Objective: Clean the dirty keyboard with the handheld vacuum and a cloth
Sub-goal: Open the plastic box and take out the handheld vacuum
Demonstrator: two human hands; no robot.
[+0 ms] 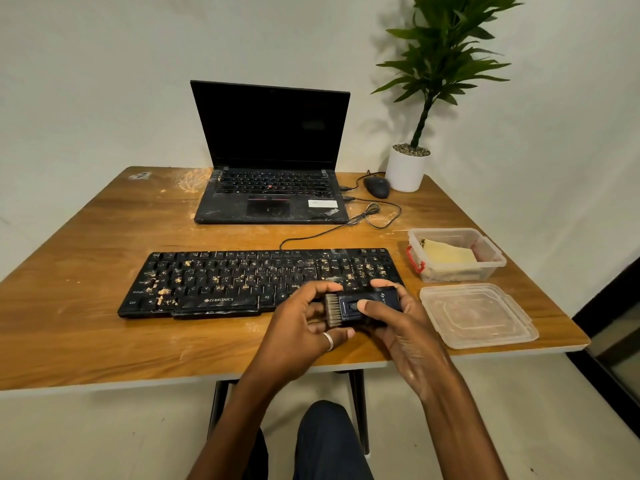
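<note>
Black keyboard (259, 282), strewn with tan crumbs (162, 292), lies mid-frame; just below its right end the left hand (298, 329) and right hand (401, 327) both curl round the small vacuum (363, 304), brush (332, 310) pointing left. Sweeping too briskly could flick crumbs onto the table (104, 237).

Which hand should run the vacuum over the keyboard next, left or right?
Right, probably. The right hand holds the handheld vacuum by its body, thumb on the switch; the left hand only pinches the brush end. The crumb-strewn keyboard lies just beyond.
</note>
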